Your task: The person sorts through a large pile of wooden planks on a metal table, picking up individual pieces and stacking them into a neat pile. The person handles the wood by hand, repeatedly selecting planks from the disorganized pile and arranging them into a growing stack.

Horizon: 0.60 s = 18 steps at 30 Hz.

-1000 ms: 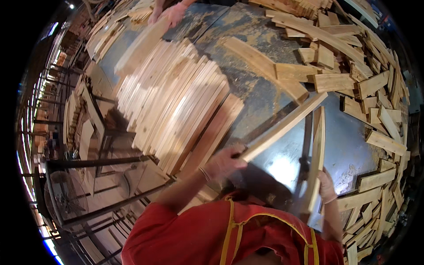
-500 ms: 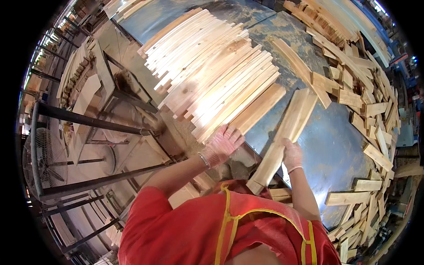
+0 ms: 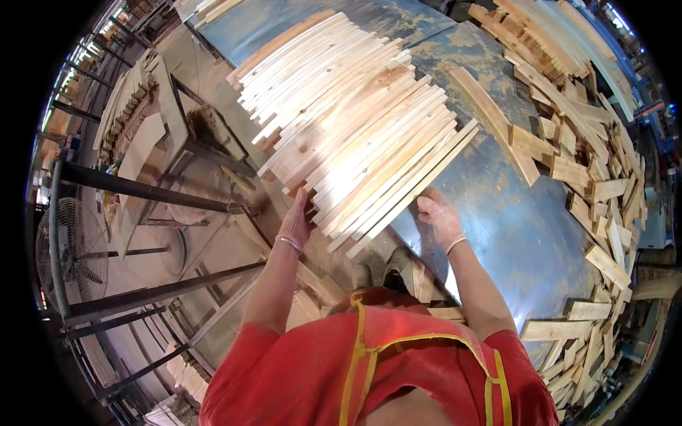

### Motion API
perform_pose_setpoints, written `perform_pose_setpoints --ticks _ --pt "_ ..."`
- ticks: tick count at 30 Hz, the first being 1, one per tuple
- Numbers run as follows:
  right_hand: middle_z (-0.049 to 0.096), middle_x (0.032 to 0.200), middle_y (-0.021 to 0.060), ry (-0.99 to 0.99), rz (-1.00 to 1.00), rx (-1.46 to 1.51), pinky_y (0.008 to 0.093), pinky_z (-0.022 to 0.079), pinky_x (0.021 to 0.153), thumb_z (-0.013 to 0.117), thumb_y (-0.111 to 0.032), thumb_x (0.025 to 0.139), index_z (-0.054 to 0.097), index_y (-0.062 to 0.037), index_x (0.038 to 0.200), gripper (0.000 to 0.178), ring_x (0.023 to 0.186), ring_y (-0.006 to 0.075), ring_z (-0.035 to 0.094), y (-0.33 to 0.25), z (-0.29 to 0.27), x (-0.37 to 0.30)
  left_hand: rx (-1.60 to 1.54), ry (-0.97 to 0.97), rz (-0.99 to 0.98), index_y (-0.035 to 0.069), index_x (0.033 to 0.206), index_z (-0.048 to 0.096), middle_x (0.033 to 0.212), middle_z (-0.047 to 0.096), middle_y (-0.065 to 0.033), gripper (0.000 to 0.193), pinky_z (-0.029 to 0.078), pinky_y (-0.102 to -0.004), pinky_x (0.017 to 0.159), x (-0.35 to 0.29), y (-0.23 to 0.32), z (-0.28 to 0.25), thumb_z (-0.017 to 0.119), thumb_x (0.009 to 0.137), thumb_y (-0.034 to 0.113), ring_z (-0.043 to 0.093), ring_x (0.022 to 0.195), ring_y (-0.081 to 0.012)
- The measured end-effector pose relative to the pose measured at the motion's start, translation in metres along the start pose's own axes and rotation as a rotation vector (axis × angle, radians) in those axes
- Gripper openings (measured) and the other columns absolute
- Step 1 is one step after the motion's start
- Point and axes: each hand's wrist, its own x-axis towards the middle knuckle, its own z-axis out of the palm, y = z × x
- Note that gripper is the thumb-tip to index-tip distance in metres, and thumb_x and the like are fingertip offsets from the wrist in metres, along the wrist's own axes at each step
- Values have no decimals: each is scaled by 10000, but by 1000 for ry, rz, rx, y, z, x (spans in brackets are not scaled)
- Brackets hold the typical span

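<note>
A wide row of pale wooden strips [image 3: 355, 121], packed side by side with uneven ends, lies along the left side of the metal table and juts past its edge. My gloved left hand [image 3: 297, 220] is at the near left ends of the strips, fingers stretched up against them, holding no single piece. Beside the row's right side is my gloved right hand [image 3: 439, 219], fingers slightly bent and apart, close to the outermost strip [image 3: 426, 181]. Whether its fingertips touch that strip I cannot tell.
The blue-grey metal table [image 3: 508, 220] carries sawdust patches. Loose boards and offcuts [image 3: 597, 188] are heaped along its right side, and one long board [image 3: 497, 128] lies between heap and row. At left are a black metal frame [image 3: 142, 188] and a fan [image 3: 74, 248].
The board that was in my right hand now appears set against the row's right side, and that hand is empty. My left hand has moved left to the strip ends.
</note>
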Motion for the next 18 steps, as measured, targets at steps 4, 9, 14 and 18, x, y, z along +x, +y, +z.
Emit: perform_pose_setpoints --ticks 4,9,14,18 --pt "689 1368 54 -110 89 -104 358 509 975 739 -377 998 564 -83 1527 630 1180 165 618 -2 -10 14 -70 -11 152 107 1416 652 1337 713 -81 711 526 -476 1035 -3 -1 29 688 979 667 666 1199 -279" --pt "673 1412 201 164 -339 -661 406 506 1077 751 -431 933 550 -64 1537 735 1303 309 633 -41 -130 72 -133 -229 123 61 1438 631 1373 696 -150 754 594 -456 956 -37 57 1 597 1026 691 696 1180 -317" --pt "444 1665 190 612 -334 -1506 516 430 1184 763 -457 888 455 -111 1614 861 1497 408 451 -105 -232 145 122 -549 63 -8 1542 513 1366 664 -240 860 593 -569 999 -63 175 76 601 1026 674 712 1110 -398" --pt "318 1747 152 582 -124 -1622 519 425 1196 782 -473 877 395 -173 1660 923 1571 386 345 -144 -242 149 1303 -451 29 -82 1649 319 1214 736 -252 804 639 -387 932 -58 205 163 754 1006 127 750 1022 -264"
